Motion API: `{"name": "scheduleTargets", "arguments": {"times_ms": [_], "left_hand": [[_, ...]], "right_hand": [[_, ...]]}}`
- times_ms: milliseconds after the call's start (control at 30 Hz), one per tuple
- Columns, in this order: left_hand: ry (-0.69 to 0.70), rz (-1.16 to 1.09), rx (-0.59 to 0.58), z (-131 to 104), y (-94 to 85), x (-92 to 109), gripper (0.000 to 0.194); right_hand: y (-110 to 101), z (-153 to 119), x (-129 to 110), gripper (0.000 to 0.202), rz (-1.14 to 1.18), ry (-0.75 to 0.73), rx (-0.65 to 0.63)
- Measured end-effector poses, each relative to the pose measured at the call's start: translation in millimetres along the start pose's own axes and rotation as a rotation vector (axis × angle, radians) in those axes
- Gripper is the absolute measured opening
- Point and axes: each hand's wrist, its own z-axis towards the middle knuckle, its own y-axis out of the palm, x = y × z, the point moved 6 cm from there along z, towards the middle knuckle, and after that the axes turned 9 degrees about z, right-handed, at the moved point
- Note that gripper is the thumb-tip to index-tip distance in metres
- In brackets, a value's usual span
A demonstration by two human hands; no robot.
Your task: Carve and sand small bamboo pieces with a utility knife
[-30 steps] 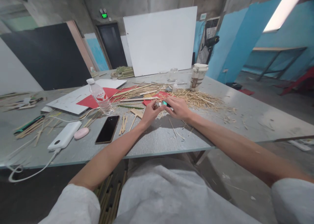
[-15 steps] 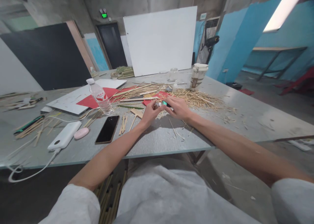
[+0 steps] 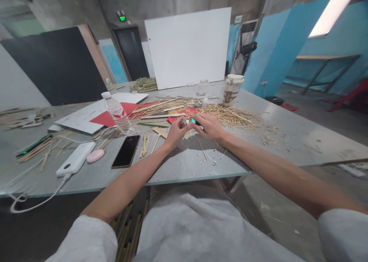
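Close together over the near middle of the table, my two hands meet at the fingertips. Between them shows a small green-and-white object [image 3: 192, 121], too covered to name its kind. My right hand [image 3: 210, 126] curls over it from the right, fingers closed. From the left, my left hand [image 3: 176, 132] pinches at its pale end; what lies under those fingers is hidden. Just behind the hands are red paper [image 3: 188, 111] with straw bits on it and a pile of cut straw [image 3: 232, 115]. Thin wooden pieces [image 3: 145, 145] lie left of my left hand.
A phone [image 3: 125, 151], a white power bank [image 3: 75, 158] with a cable, a pink oval case [image 3: 95, 156] and a water bottle [image 3: 117, 114] stand or lie to the left. A lidded paper cup [image 3: 232, 89] and glass jar [image 3: 203, 87] are farther back, before a white board [image 3: 189, 47].
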Motion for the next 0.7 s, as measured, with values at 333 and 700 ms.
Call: {"name": "scheduleTargets", "arguments": {"times_ms": [333, 700], "left_hand": [[-0.008, 0.003, 0.000, -0.7, 0.0, 1.6, 0.049], [-0.025, -0.005, 0.015, -0.3, -1.2, 0.5, 0.049]], "right_hand": [[0.1, -0.3, 0.4, 0.038, 0.003, 0.001, 0.004], [-0.2, 0.1, 0.7, 0.034, 0.003, -0.018, -0.003]]}}
